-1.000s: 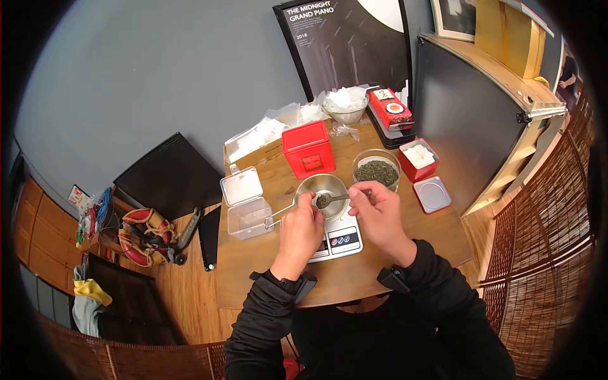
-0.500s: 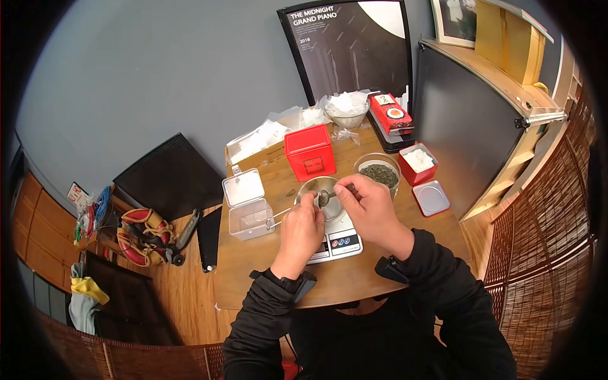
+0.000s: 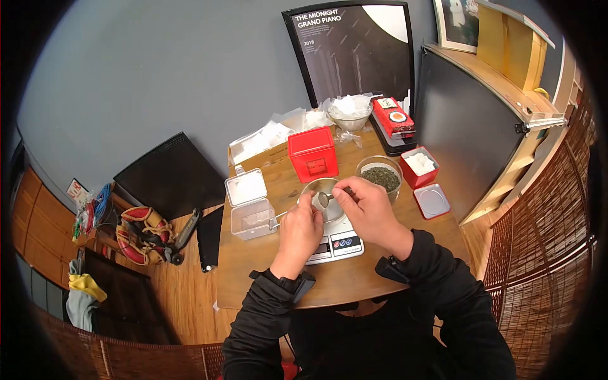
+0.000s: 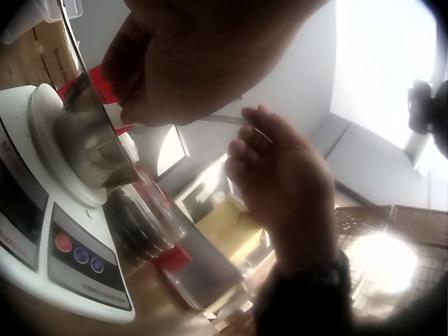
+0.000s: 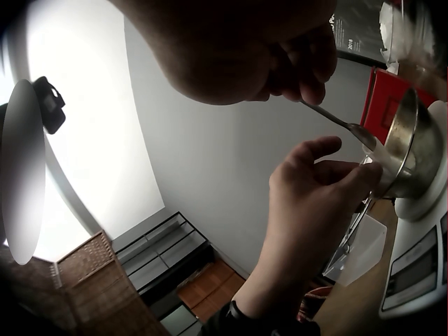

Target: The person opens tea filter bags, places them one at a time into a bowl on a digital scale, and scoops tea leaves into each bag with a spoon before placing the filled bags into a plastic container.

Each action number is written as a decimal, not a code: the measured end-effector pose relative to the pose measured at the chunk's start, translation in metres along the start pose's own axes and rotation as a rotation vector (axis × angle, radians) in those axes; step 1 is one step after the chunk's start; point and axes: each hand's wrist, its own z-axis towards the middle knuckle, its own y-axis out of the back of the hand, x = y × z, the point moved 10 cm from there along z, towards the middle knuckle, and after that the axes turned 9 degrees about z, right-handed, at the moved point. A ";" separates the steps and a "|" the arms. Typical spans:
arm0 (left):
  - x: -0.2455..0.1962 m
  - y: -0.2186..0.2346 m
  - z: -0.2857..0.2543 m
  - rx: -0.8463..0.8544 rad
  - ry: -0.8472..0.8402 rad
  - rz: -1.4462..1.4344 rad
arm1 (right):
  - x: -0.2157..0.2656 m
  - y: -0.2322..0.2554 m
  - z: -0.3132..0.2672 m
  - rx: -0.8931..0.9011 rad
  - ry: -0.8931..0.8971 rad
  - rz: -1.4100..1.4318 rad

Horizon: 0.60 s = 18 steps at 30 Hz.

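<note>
Silver-coloured metal spoon, held in the fingers of the right hand, its tip at a small, white, translucent pouch that the left hand pinched. Good handling, as judged here, called for a spread, steady pouch mouth and a gradual tilt of the spoon just inside it. Both objects were by the rim of a round, silver-coloured metal bowl on a white plastic scale. Dark green dried leaves lay in a clear, round bowl beyond the right hand.
</note>
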 end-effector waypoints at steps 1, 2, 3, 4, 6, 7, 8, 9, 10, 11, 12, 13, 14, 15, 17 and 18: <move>0.002 -0.001 -0.001 -0.006 0.003 -0.002 | 0.001 0.000 0.000 0.000 0.001 -0.001; 0.003 -0.001 -0.001 -0.013 0.007 -0.004 | 0.001 0.000 -0.001 -0.003 -0.005 0.001; 0.004 -0.002 -0.001 -0.014 0.007 -0.004 | 0.001 0.000 -0.001 -0.007 -0.013 0.003; 0.003 0.000 -0.002 -0.045 0.005 -0.016 | 0.000 -0.001 -0.002 -0.006 -0.013 0.003; 0.002 0.000 -0.003 -0.077 0.003 -0.029 | -0.004 0.000 -0.003 -0.031 -0.017 0.048; 0.002 0.002 -0.005 -0.110 0.010 -0.024 | -0.003 0.000 -0.003 -0.031 -0.018 0.047; 0.002 0.004 -0.006 -0.143 0.018 -0.018 | -0.004 0.001 -0.004 -0.041 -0.039 0.058; 0.003 0.002 -0.006 -0.143 0.019 -0.019 | -0.004 0.002 -0.004 -0.052 -0.059 0.069; 0.003 0.002 -0.007 -0.184 0.004 0.015 | -0.003 0.002 -0.005 -0.052 -0.059 0.068; 0.002 0.004 -0.008 -0.225 -0.010 0.049 | -0.002 0.002 -0.005 -0.053 -0.067 0.084; 0.003 0.002 -0.008 -0.224 -0.010 0.048 | -0.002 0.002 -0.006 -0.054 -0.075 0.101; 0.000 0.004 -0.009 -0.257 -0.036 0.063 | -0.002 0.002 -0.006 -0.055 -0.076 0.100; -0.002 0.006 -0.010 -0.289 -0.061 0.079 | -0.004 0.002 -0.007 -0.055 -0.084 0.096; -0.001 0.005 -0.010 -0.288 -0.061 0.080 | -0.005 0.002 -0.007 -0.055 -0.092 0.092; -0.003 0.005 -0.011 -0.324 -0.096 0.062 | -0.008 0.003 -0.008 -0.068 -0.082 0.096; -0.003 0.005 -0.012 -0.321 -0.096 0.062 | -0.009 0.004 -0.009 -0.079 -0.075 0.099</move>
